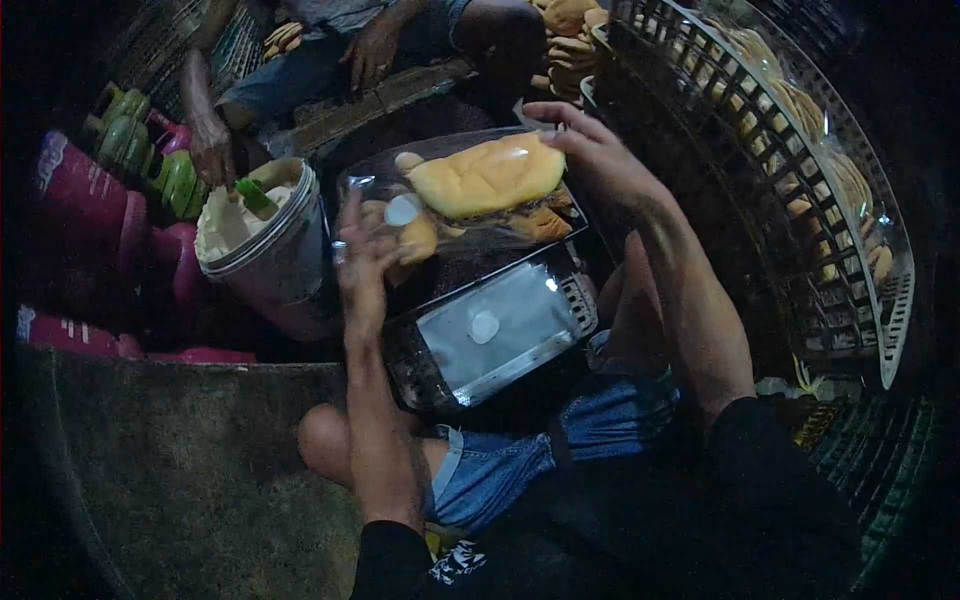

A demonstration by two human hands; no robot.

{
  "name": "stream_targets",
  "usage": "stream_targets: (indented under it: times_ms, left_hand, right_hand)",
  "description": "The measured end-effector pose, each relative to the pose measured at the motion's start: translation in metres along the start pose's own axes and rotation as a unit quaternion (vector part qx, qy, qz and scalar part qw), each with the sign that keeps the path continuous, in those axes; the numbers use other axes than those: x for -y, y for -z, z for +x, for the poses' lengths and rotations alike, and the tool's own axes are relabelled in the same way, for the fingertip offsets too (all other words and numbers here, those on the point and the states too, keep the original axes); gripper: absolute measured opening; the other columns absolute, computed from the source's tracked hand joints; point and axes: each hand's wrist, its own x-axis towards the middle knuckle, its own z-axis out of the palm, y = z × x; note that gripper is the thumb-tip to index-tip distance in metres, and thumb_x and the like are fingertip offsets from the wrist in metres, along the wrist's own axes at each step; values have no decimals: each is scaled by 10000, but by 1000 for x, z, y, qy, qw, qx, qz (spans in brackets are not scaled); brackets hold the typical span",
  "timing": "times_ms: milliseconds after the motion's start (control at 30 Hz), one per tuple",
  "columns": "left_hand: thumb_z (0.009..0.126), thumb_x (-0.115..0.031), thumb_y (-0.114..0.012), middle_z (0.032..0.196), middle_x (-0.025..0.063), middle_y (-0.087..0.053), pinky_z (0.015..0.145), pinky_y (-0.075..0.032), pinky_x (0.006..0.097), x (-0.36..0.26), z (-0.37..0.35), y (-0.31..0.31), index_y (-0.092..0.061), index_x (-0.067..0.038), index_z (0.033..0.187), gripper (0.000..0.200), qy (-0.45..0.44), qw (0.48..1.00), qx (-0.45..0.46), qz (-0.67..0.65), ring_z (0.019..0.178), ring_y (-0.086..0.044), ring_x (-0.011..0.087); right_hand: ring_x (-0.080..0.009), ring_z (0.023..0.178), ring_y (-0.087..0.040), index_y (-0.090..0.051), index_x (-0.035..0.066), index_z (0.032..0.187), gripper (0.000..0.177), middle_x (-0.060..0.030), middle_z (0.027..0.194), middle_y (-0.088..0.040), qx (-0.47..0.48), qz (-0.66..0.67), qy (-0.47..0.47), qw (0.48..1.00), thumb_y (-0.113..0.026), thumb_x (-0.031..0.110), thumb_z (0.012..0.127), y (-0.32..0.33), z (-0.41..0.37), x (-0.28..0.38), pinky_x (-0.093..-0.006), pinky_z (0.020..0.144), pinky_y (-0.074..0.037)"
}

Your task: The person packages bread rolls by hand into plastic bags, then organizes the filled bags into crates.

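Observation:
A yellow bread loaf [490, 176] lies in a clear plastic bag [375, 165] with a round white sticker [402, 210]. My right hand [590, 150] is at the bag's right end, fingers and thumb on the plastic beside the loaf. At the left end, my left hand [362, 250] reaches up with its fingers apart and slightly blurred, a ring on one of them. Under the bag, smaller brown bread pieces [540, 225] show. Nearer me, a stack of flat silvery bags [490, 330] with a round white sticker lies in a dark crate [405, 370].
A white bucket [270, 250] of cream holds a green-handled spreader [257, 198]. Another person's hand [212, 150] reaches to it; their other hand [372, 55] rests on a knee. At right stands a tall plastic basket [850, 290] of bread. Pink bags [75, 200] lie left.

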Motion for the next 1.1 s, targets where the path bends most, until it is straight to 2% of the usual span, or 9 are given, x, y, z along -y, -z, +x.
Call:
stream_targets:
  times_ms: [167, 267, 433, 600, 733, 767, 867, 967, 1100]
  left_hand:
    - [907, -426, -569, 1325, 187, -424, 861, -556, 409, 16, -13, -43, -292, -55, 1410, 684, 66, 982, -27, -175, 1175, -511, 295]
    - [886, -384, -621, 1315, 172, -442, 849, -566, 406, 17, -8, -39, -342, -60, 1369, 645, 74, 931, -112, -339, 1145, -535, 286]
    - [869, -340, -657, 1198, 158, -541, 751, -592, 330, 5, -11, -14, -398, -53, 1310, 587, 131, 930, -167, -300, 998, -618, 258]
    - [912, -628, -372, 1158, 240, -539, 841, -510, 465, -28, -22, -38, -183, -69, 1435, 789, -39, 985, -89, -139, 961, -613, 335]
    - [890, -584, -499, 901, 181, -621, 679, -513, 354, 7, -22, -31, -442, 12, 1245, 697, 124, 987, 1, 100, 754, -647, 226]
    - [887, -554, -534, 780, 147, -639, 614, -504, 327, 22, -25, -31, -544, 36, 1128, 637, 184, 964, 86, 171, 684, -648, 192]
    - [843, -539, -594, 557, 131, -627, 582, -495, 365, 110, -43, -43, -677, 24, 735, 579, 195, 819, 314, 440, 563, -649, 242]
    - [810, -578, -604, 837, 202, -681, 733, -511, 429, 96, -64, -84, -675, 36, 887, 623, 159, 701, 355, 598, 823, -668, 341]
    - [796, -567, -630, 1002, 238, -658, 792, -507, 455, 91, -79, -90, -659, 31, 942, 616, 126, 672, 348, 642, 971, -633, 378]
  right_hand:
    - [-255, 1129, -496, -497, 72, 1249, 433, -145, 1154, -541, 32, -122, -82, 989, -620, 289, 894, -50, -15, 7, -373, 961, -391]
    - [-292, 1127, -498, -469, 102, 1281, 526, -168, 1172, -531, -51, -280, 344, 895, -691, 227, 821, -84, -11, -1, -397, 954, -399]
    - [-317, 1113, -521, -442, 115, 1297, 631, -174, 1180, -535, -185, -466, 398, 768, -714, 226, 738, -133, -26, 46, -431, 961, -415]
    - [-300, 949, -623, -380, 87, 1350, 680, -175, 1051, -617, -6, -579, 194, 792, -690, 229, 762, -112, -22, 77, -431, 854, -496]
    - [-193, 704, -649, -572, 5, 1181, 451, -150, 763, -650, -94, -589, 171, 784, -654, 294, 845, 40, -122, 196, -355, 646, -532]
    - [-164, 692, -633, -634, -29, 1060, 362, -161, 799, -656, -79, -446, 12, 891, -645, 274, 862, 77, -149, 233, -315, 662, -528]
    - [-288, 843, -671, -519, -50, 1207, 559, -210, 939, -665, -254, -789, -267, 491, -678, 326, 825, 136, -216, 270, -379, 794, -530]
    - [-305, 1056, -600, -339, -111, 1306, 821, -305, 1118, -570, -259, -755, -383, 465, -666, 458, 811, 195, -244, 216, -415, 905, -500]
    - [-316, 1187, -510, -232, -93, 1371, 1007, -323, 1229, -496, -355, -540, -341, 683, -695, 555, 757, 207, -274, 160, -461, 1002, -424]
